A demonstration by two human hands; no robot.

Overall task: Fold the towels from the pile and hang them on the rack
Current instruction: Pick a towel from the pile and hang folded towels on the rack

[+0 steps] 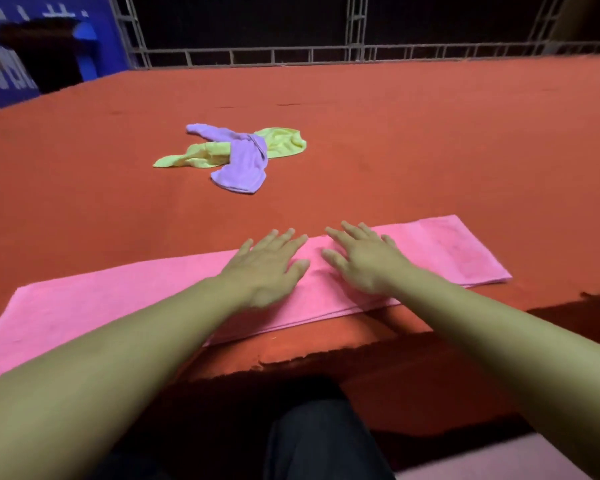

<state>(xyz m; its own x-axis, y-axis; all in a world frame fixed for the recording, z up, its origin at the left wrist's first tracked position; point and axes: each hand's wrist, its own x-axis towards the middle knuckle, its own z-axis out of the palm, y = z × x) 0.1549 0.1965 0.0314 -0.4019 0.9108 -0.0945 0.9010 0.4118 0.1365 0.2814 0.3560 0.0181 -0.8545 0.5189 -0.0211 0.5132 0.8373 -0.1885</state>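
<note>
Left hand (269, 268) and right hand (359, 259) lie flat, fingers straight and spread, pressing the middle of the pink towel (118, 299). The towel is a long folded strip of soft nap along the near edge of the red cloth-covered tabletop (430, 150). Farther back, a crumpled purple towel (241, 164) lies across a rumpled yellow towel (281, 142).

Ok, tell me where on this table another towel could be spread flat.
Bare red table lies right of the purple towel and yellow towel, beyond the pink towel. A smaller patch lies left of the crumpled pair. The near edge is crowded: left hand and right hand flat on pink.
</note>
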